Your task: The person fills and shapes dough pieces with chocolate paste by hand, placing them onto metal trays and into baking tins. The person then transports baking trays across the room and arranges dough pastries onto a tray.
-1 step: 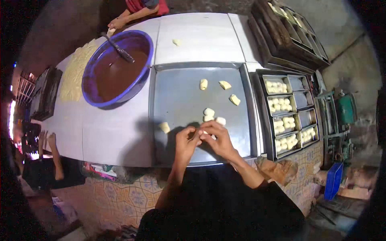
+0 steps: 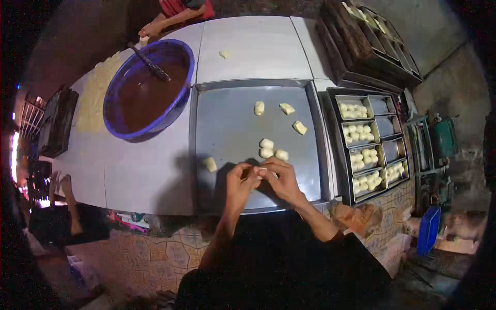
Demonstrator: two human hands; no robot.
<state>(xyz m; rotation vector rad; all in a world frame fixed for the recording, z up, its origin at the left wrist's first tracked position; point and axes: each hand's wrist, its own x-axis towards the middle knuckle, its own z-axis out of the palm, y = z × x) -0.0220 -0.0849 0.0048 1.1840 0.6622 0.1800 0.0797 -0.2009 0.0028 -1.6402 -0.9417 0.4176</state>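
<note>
Over the near part of a large metal tray (image 2: 206,137), my left hand (image 2: 239,188) and my right hand (image 2: 281,181) meet, fingertips pinched together on a small piece of pale dough (image 2: 261,171). Fingers cover most of that piece. Just beyond my fingers sit rounded dough balls (image 2: 266,149), with another dough ball (image 2: 281,155) next to them. A rougher dough piece (image 2: 210,164) lies left of my left hand. Farther up the tray are three cut lumps, among them a dough lump (image 2: 299,127).
A blue basin (image 2: 194,62) of brown filling, with a utensil (image 2: 150,63) in it, stands left of the tray. Partitioned baking pans (image 2: 382,127) with dough balls are at right, below stacked pans (image 2: 356,46). Co-workers' hands (image 2: 150,30) and arms (image 2: 67,194) show behind and left.
My hands stay almost in place, fingers still pinched on the dough piece. The whole scene sits very slightly farther left in the picture.
</note>
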